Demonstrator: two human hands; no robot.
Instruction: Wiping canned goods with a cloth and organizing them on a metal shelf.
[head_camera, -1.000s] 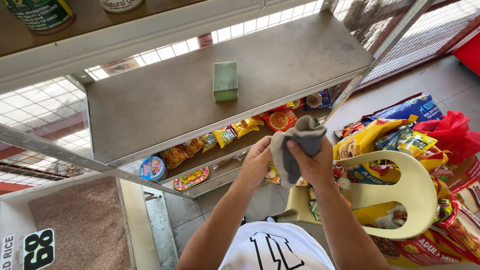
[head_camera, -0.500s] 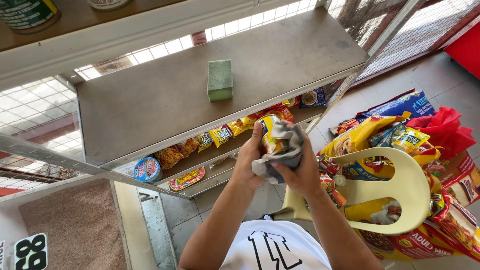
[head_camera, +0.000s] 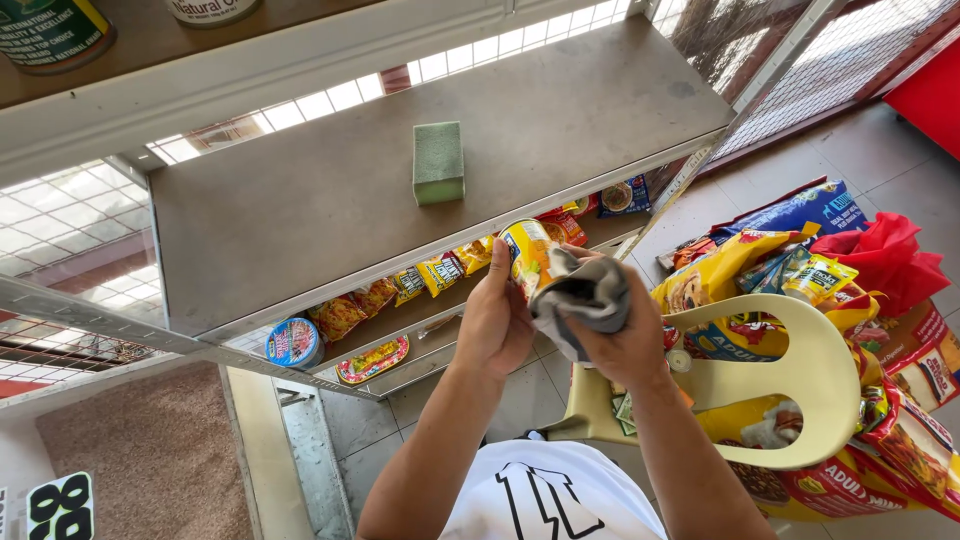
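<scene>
Our left hand (head_camera: 492, 325) grips a yellow can (head_camera: 528, 258); our right hand (head_camera: 620, 345) presses a grey cloth (head_camera: 585, 295) around it, just below the grey shelf's (head_camera: 300, 215) front edge. Risk: the can slipping through the cloth. The chair (head_camera: 790, 370) beside the shelf holds snack packets (head_camera: 790, 275).

Green sponge block (head_camera: 438, 163) lies alone on the bare grey metal shelf (head_camera: 300, 220). Shelf below carries a row of snack packets (head_camera: 400, 290) and a round blue tub (head_camera: 294, 342). Cream plastic chair (head_camera: 790, 370) stands on the tiled floor (head_camera: 880, 150), heaped with yellow bags (head_camera: 720, 270); red plastic bag (head_camera: 885, 255) just beside them.
</scene>
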